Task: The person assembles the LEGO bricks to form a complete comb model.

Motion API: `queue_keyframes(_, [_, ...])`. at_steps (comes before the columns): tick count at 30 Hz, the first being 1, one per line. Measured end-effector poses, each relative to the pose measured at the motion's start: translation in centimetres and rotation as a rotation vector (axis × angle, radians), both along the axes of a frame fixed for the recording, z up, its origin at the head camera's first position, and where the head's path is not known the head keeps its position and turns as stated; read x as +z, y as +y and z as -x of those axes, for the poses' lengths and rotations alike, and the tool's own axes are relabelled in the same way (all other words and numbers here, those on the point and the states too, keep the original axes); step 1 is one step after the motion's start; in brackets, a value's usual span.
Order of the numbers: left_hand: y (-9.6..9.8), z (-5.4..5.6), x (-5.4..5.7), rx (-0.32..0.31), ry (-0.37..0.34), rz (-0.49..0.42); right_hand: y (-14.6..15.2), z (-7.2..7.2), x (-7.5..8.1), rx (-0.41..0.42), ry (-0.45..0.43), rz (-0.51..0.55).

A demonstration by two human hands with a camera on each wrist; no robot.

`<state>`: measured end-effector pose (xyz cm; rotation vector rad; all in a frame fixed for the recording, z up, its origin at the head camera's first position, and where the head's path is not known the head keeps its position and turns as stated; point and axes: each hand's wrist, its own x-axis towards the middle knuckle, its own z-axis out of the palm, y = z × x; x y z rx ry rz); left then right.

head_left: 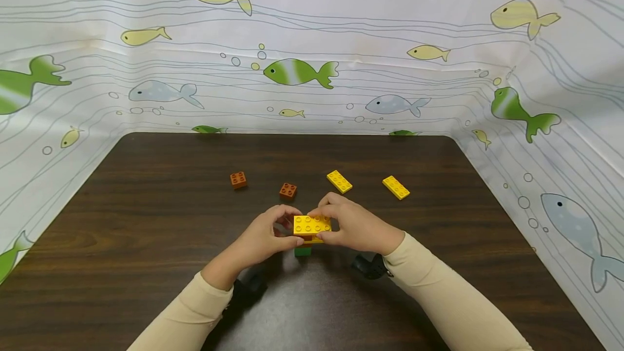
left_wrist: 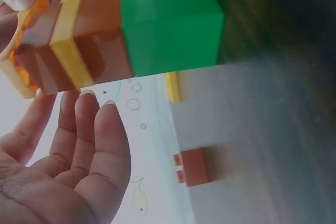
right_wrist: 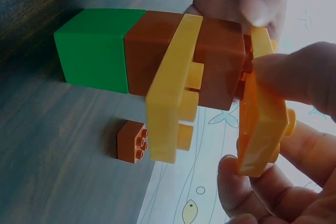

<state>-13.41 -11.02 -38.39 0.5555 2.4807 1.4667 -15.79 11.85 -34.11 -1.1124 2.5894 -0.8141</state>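
Our left hand (head_left: 265, 237) and right hand (head_left: 359, 226) pinch yellow rectangular plastic plate (head_left: 306, 223), tilted over green-brown-yellow plastic block tower (right_wrist: 149, 53) between them. We should level plate, then press evenly.

Background: dark wood-grain table (head_left: 122, 221), white fish-print sheet (head_left: 331, 31) round three sides.
Sheet: green, yellow, blue-grey fish (head_left: 292, 71), outlined bubbles (head_left: 524, 202), some creases. Table: far corners rounded, pale sheen toward front. Loose on it, studs up, all apart, left to right: square brown brick (head_left: 238, 180), second brown brick (head_left: 288, 190), yellow plate (head_left: 339, 181), second yellow plate (head_left: 396, 187).
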Motion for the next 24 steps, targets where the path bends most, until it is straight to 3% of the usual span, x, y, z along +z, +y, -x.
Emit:
queue_keyframes(5, [-0.23, -0.18, 0.52, 0.02, 0.029, -0.013, -0.08, 0.02, 0.02, -0.01, -0.001, -0.01])
queue_keyframes(24, [-0.41, -0.1, 0.44, 0.0, 0.038, 0.011, -0.15, 0.03, 0.01, 0.001, 0.006, -0.025])
